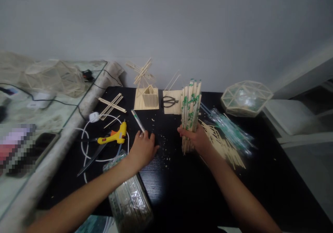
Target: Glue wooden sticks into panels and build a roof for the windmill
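Note:
My right hand (196, 137) is closed around an upright bundle of paper-wrapped chopsticks (191, 111) with green print. Its thumb crosses the front of the bundle. My left hand (143, 149) is low over the black table, thumb apart from the fingers. Its fingertips meet the near end of a single wrapped pair of chopsticks (137, 119); whether they grip it is hidden. Beneath my left forearm lies a clear plastic pack of chopsticks (132, 201). Bare wooden sticks (226, 144) are spread beside my right hand, next to a crumpled plastic wrapper (231, 130).
A yellow glue gun (113, 138) with a white cable (83, 146) lies at left, near crossed sticks (111, 106). Behind are a stick-built model (151, 97), black scissors (169, 101) on a wooden panel and a faceted stick frame (246, 99). A phone (43, 146) rests on the left-hand surface.

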`<action>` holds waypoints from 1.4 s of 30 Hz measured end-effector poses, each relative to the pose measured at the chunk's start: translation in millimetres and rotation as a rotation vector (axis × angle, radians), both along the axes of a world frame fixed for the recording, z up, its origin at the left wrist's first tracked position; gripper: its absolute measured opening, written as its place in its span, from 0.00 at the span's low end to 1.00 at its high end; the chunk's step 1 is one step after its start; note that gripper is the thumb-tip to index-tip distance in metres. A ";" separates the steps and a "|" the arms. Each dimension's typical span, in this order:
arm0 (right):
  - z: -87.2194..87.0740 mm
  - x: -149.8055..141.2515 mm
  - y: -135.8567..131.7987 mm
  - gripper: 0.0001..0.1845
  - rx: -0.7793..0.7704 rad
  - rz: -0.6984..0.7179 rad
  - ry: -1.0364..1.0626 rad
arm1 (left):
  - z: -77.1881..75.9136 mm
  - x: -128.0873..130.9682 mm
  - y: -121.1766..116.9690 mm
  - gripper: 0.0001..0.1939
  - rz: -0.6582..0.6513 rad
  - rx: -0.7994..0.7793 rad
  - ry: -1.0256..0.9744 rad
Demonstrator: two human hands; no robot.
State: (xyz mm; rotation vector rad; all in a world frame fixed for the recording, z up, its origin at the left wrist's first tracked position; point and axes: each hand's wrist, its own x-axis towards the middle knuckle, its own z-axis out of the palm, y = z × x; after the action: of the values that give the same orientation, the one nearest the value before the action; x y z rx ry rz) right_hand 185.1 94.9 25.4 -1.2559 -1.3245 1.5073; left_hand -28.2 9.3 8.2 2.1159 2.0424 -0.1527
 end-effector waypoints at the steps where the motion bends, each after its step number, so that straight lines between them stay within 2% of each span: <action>1: -2.6 -1.1 0.4 0.25 0.011 -0.012 0.026 | 2.0 4.5 -6.3 0.17 -0.018 -0.009 -0.017; 4: -9.6 -2.9 1.4 0.24 0.047 -0.039 0.066 | 9.1 7.1 -13.5 0.15 -0.012 -0.022 -0.059; 8: -13.1 -3.5 -0.5 0.21 0.097 -0.036 0.096 | 16.0 -7.6 -3.3 0.19 0.154 -0.028 -0.038; 11: -11.7 -4.4 -5.9 0.19 0.136 -0.034 0.135 | 12.2 -17.1 4.5 0.20 0.245 -0.087 -0.018; 16: -7.1 -4.6 -18.5 0.15 0.162 -0.039 0.179 | -1.1 -20.2 9.0 0.10 0.249 -0.177 -0.082; 20: -6.6 -4.1 -25.2 0.15 0.131 -0.065 0.189 | 6.7 -12.6 5.7 0.08 0.195 -0.122 -0.224; 25: -11.2 -8.6 -27.1 0.20 0.090 -0.097 0.215 | 22.3 21.8 -2.4 0.10 -0.027 0.033 -0.468; 29: -16.3 -8.9 -26.3 0.21 0.082 -0.149 0.220 | 15.8 46.0 1.4 0.09 -0.152 0.097 -0.527; 34: -18.2 2.0 -25.9 0.17 0.106 -0.184 0.195 | 1.4 57.4 12.2 0.13 -0.270 0.125 -0.589; 36: -17.0 6.1 -25.7 0.15 0.118 -0.173 0.179 | -0.3 59.6 15.4 0.15 -0.289 0.131 -0.633; 40: -13.2 8.9 -21.6 0.13 0.167 -0.171 0.161 | 1.0 61.2 18.1 0.09 -0.239 0.167 -0.733; 41: -12.4 8.6 -20.2 0.13 0.187 -0.179 0.162 | 0.4 61.6 18.2 0.12 -0.216 0.177 -0.774; 42: -11.9 8.0 -19.0 0.13 0.207 -0.183 0.162 | -1.2 62.2 18.3 0.20 -0.191 0.173 -0.850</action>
State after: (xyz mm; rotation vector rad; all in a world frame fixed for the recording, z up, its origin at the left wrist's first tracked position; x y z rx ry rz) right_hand 193.1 75.9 13.6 -1.0696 -1.1922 1.2800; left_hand 34.1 27.6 7.0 1.9540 1.3783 0.7827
